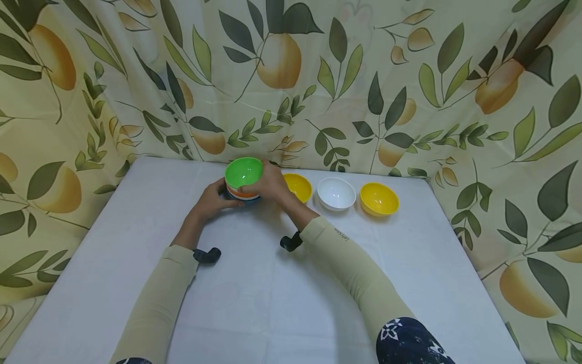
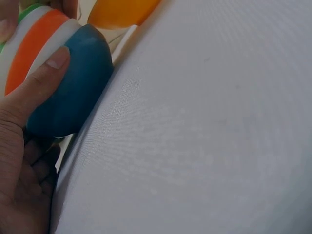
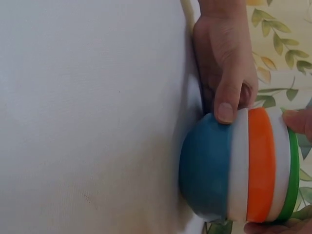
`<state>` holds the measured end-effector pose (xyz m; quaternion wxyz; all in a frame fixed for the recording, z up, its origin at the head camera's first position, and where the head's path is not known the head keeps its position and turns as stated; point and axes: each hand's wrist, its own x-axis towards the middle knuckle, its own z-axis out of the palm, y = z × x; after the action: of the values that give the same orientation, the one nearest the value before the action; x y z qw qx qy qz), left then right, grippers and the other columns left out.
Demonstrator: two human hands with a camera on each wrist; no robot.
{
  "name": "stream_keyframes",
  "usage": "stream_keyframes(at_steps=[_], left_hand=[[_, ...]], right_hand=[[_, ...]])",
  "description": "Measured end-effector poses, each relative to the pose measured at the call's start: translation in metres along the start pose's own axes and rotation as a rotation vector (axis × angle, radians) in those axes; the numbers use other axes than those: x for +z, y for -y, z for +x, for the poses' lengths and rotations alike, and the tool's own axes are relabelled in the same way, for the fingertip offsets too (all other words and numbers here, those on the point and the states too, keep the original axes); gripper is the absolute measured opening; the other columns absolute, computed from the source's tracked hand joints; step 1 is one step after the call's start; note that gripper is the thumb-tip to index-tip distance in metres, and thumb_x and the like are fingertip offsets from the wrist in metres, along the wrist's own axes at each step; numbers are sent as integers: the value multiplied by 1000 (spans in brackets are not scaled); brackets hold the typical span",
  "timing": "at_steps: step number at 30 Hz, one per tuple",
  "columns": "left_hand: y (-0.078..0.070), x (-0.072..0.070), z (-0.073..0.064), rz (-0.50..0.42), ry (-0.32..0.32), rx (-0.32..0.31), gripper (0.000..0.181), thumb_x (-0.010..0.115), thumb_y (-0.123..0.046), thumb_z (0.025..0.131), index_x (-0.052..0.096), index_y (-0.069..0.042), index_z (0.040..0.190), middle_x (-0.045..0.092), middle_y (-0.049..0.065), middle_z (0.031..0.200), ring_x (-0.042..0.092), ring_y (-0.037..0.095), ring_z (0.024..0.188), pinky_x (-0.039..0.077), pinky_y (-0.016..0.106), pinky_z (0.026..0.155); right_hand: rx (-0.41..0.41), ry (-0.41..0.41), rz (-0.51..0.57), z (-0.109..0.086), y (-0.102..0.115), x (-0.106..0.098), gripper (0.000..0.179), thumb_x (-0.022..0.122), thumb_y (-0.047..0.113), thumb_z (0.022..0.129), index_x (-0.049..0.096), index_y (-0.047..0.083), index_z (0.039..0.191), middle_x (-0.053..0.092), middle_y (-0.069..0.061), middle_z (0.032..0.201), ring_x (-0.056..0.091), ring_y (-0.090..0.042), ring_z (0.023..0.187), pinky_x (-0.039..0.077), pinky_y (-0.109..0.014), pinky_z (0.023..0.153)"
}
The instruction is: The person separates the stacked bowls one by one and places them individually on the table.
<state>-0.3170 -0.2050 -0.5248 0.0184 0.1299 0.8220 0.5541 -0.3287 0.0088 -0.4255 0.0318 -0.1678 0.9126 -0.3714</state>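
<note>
Nested bowl stack [image 3: 262,165] is held upright at the counter [image 1: 254,293], just left of the nearest yellow bowl [image 1: 301,187]; left hand's [image 1: 214,200] grip curls around its blue bottom bowl [image 3: 207,168], right hand's [image 1: 272,184] pinches its upper end, nearer the yellow bowl

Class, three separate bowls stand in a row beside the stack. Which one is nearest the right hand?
The yellow bowl at the row's left end, partly hidden by the right hand; the white bowl and the other yellow bowl stand farther right.

Dim, diffuse light casts soft shadows across the white tablecloth [image 1: 245,308]
</note>
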Motion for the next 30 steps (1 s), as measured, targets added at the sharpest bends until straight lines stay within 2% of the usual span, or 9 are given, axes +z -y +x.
stream_keyframes(at_steps=[9,17,23,30], left_hand=[[-4,-1,-1,14,5,-11,105,95,-26,80,35,-8,164,43,12,163,32,32,154,24,52,127],[-5,-1,-3,12,8,-34,108,95,-25,80,31,-9,166,39,11,166,28,31,156,22,50,128],[-4,-1,-2,4,7,-27,109,96,-25,80,31,-9,166,38,12,166,28,31,156,22,50,128],[-4,-1,-3,9,2,-25,107,96,-26,80,34,-9,165,43,13,163,32,32,154,24,49,127]], right_hand=[[27,-2,15,1,-4,-1,92,93,40,79,48,-3,147,64,-15,133,62,-27,118,56,-39,100],[47,2,11,1,-3,-3,92,92,41,81,47,-3,149,62,-15,136,62,-27,119,55,-39,101],[53,-1,30,2,-5,-3,91,91,43,81,49,-2,148,63,-14,133,62,-26,117,56,-37,100],[51,-1,87,3,-3,-6,80,89,40,84,53,-1,142,65,-13,128,63,-26,112,57,-36,96]])
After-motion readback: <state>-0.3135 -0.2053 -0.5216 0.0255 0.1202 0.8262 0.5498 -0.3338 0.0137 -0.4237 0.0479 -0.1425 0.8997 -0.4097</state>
